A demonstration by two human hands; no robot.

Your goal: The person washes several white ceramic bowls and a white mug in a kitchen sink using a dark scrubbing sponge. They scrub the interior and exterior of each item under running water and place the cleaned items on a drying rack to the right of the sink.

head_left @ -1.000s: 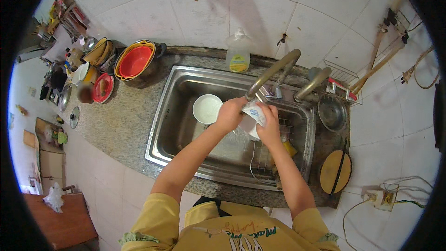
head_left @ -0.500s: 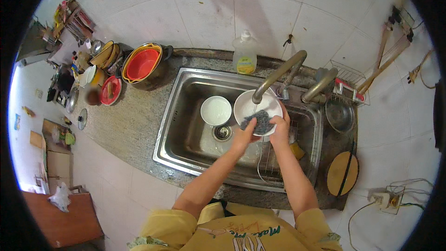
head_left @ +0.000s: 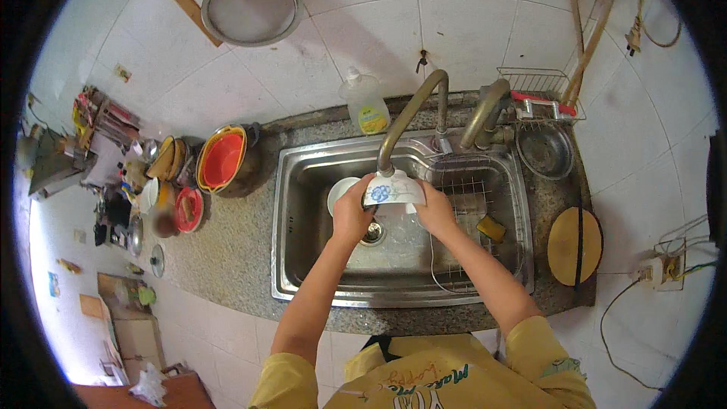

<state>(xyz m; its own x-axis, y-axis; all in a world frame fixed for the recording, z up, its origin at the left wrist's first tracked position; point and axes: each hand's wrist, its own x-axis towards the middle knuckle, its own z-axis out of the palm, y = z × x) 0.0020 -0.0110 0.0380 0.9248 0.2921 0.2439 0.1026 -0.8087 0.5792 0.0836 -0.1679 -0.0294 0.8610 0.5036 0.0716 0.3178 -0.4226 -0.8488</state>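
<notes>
A white bowl (head_left: 397, 190) with a blue flower pattern is tipped over below the curved faucet (head_left: 387, 148), its outer side showing. My left hand (head_left: 352, 212) grips its left edge, and my right hand (head_left: 435, 210) closes on its right edge. A little dark material shows by my left fingers; whether it is the grey scouring pad I cannot tell. Another white bowl (head_left: 338, 192) sits in the steel sink (head_left: 401, 257), partly covered by my left hand, near the drain (head_left: 372, 233).
A wire rack (head_left: 459, 261) and a yellow sponge (head_left: 491, 228) are on the sink's right side. Behind the sink stands a clear soap bottle (head_left: 366, 104). Red and yellow baskets (head_left: 221, 160) are at the left, a dark basin (head_left: 544, 150) and round wooden board (head_left: 573, 248) at the right.
The bowl has turned from facing up, with the grey scouring pad in it, to tipped over. My hands have shifted to its two sides. The whole view has swung round.
</notes>
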